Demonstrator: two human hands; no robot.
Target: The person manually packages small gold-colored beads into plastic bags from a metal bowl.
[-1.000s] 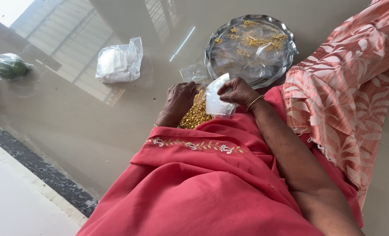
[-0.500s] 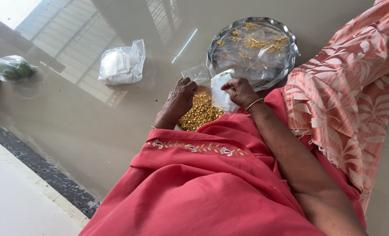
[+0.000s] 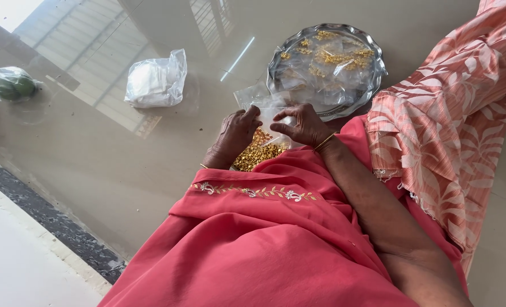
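My left hand (image 3: pixel 234 136) and my right hand (image 3: pixel 302 125) together pinch a small clear plastic pouch (image 3: pixel 271 116) held between them. Right below the hands lies a heap of small gold-coloured pieces (image 3: pixel 258 154) on the red cloth (image 3: pixel 264 239) over my lap. Beyond the hands stands a round silver tray (image 3: pixel 372 57) with scalloped rim, holding several clear pouches with gold pieces inside. A thin gold bangle circles my right wrist.
A white filled plastic bag (image 3: pixel 153 82) lies on the glossy floor at upper left. A clear bag with green round fruit (image 3: pixel 11 85) sits at the far left edge. A peach leaf-patterned cloth (image 3: pixel 452 125) lies at right. A dark floor strip (image 3: pixel 54 227) runs at lower left.
The pouch has come down from upright to lie between both hands. My left hand moved off the gold heap and onto the pouch.
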